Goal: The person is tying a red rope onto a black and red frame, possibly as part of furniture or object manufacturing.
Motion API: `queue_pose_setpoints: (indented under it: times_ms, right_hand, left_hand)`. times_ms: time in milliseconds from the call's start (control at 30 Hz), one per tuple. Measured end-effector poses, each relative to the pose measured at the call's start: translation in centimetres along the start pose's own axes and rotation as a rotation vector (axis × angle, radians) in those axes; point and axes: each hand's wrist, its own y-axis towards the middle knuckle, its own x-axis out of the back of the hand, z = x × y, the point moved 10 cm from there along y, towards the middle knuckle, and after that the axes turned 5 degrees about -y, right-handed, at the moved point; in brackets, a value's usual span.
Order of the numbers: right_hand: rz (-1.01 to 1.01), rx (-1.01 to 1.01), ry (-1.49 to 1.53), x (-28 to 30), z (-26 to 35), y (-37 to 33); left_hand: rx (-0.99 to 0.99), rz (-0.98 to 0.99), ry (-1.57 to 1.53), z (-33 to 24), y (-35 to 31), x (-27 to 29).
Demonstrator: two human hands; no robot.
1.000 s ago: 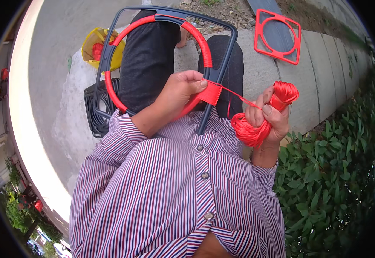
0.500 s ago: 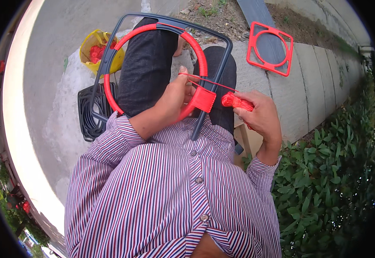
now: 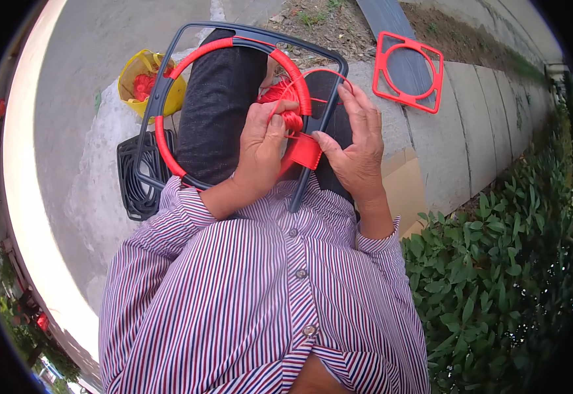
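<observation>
A dark plastic frame [image 3: 198, 25] with a round inner ring lies across my thighs. Red cord is wound tightly round much of the ring [image 3: 291, 66], and a flat red wrapped block [image 3: 307, 152] joins ring and frame at the right. My left hand [image 3: 264, 134] is inside the ring, its fingers closed on a bundle of red cord [image 3: 291, 121]. A loose strand arcs from there over the frame's right bar. Beside that bar, my right hand [image 3: 358, 141] has its fingers stretched out, the tips by the strand and the thumb close to the wrapped block.
At the left, a yellow bucket [image 3: 129, 79] holds red cord, and dark frames [image 3: 129, 177] are stacked on the concrete. A red square frame with a round opening [image 3: 380, 62] rests at the right. Cardboard [image 3: 404, 187] lies by my right arm, next to a leafy hedge [image 3: 477, 282].
The red cord bundle has passed from my right hand to my left, inside the ring. My right hand has opened and moved in to the frame's right bar.
</observation>
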Motion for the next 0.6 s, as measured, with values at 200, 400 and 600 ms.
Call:
queue_pose_setpoints:
  times_ms: [200,400,600]
  right_hand:
    - [0.069,0.025,0.386,-2.1,-1.4,-1.0]
    - [-0.397,-0.556,1.612,3.8,-12.0,-4.6]
    - [-0.502,-0.445,1.617,10.6,-21.3,-8.2]
  left_hand:
    - [-0.255,0.201,-0.013,-3.8,-1.2,-2.4]
    - [0.234,0.198,-0.353,1.4,-0.6,-1.6]
    - [0.511,0.027,-0.545,4.6,0.6,-0.9]
